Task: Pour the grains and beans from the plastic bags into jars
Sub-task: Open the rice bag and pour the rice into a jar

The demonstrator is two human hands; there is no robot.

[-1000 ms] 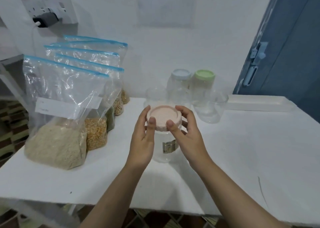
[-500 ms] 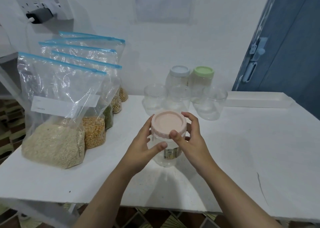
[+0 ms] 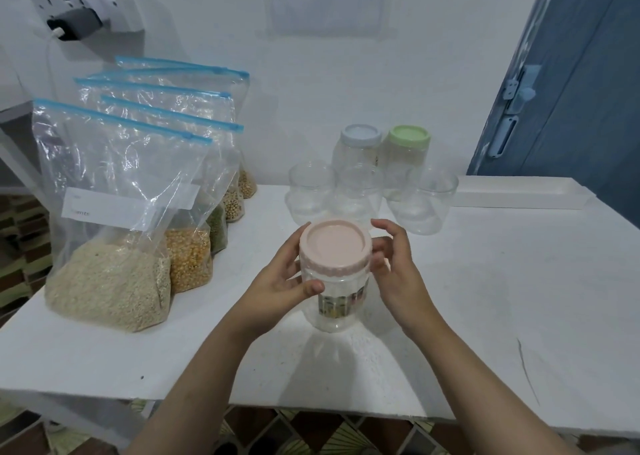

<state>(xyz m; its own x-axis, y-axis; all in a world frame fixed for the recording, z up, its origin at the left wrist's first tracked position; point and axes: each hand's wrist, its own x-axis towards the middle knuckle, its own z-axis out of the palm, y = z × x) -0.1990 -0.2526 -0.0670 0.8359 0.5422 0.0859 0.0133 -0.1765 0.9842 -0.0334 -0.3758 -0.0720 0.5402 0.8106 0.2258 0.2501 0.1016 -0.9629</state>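
A clear plastic jar (image 3: 337,302) with a pink screw lid (image 3: 334,246) is tipped toward me over the middle of the white table (image 3: 502,298). My left hand (image 3: 280,281) grips the jar's body, thumb across its front. My right hand (image 3: 398,274) curls around the lid's right side, its fingers reaching behind. On the left stand several zip bags: pale grain (image 3: 110,281) in front, yellow corn (image 3: 188,257) behind it, then green beans (image 3: 217,226) and tan beans further back. All the bags look sealed.
Three open empty jars (image 3: 424,201) stand at the back centre, with a blue-lidded jar (image 3: 360,136) and a green-lidded jar (image 3: 408,137) behind them. A long white tray (image 3: 519,195) lies at the back right beside a blue door (image 3: 588,91). The table's front edge is near my forearms.
My left hand slid from the lid down onto the jar's body. My right thumb left the lid's front, and that hand now sits at the lid's right side.
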